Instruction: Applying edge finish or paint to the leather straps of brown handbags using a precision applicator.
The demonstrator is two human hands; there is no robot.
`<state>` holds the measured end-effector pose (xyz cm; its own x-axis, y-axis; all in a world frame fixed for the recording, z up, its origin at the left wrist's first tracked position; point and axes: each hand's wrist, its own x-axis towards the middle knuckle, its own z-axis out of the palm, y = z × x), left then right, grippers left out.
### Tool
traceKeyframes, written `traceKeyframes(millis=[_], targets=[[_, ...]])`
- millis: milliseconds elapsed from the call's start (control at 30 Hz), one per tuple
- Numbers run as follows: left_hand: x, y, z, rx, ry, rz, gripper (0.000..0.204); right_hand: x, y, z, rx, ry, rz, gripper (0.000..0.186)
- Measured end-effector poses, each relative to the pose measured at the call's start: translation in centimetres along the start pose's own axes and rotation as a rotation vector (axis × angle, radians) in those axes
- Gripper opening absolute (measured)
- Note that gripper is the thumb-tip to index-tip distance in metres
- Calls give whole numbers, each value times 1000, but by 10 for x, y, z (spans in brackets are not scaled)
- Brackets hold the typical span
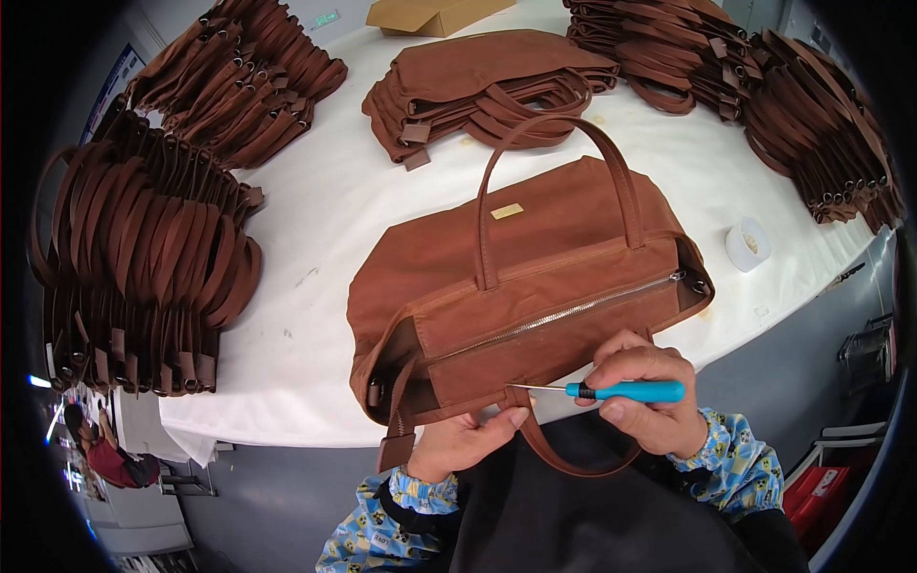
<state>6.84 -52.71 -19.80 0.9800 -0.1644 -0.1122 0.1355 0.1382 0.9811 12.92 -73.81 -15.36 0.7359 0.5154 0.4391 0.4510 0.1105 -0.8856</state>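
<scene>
A brown handbag (411, 253) lies on the table in front of me, its silver zipper (554, 318) closed along the top. One handle (611, 153) stands up on the far side; the near handle (559, 463) hangs toward my lap. My right hand (654, 420) grips the blue handle of a screwdriver (640, 391), its thin metal shaft pointing left. The screwdriver's tip touches or nearly touches the base of the near handle. There my left hand (463, 442) pinches the bag's near edge, thumb on top and the other fingers partly hidden.
Flat brown bags (497, 62) are piled behind the handbag. More stacked bags line the left (143, 258) and right (817, 124) sides. A small white cup (747, 244) stands right on the white tablecloth (296, 239). At the back is a cardboard box (435, 17). Another person (115, 458) sits far left.
</scene>
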Motion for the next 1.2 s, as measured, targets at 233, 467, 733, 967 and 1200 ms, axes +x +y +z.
traceKeyframes(millis=[233,467,733,967,1200], targets=[[2,-1,0,15,0,41,20,0,0,2,11,14,36,19],[3,-8,-1,0,13,14,21,8,-12,6,-322,-31,-176,23],[1,-6,-1,-23,14,28,23,-3,4,7,500,450,330,19],[2,-6,-2,-71,-9,8,24,-12,6,-6,558,476,220,19],[5,-7,-10,-38,39,44,31,-14,4,-10,551,496,130,20]])
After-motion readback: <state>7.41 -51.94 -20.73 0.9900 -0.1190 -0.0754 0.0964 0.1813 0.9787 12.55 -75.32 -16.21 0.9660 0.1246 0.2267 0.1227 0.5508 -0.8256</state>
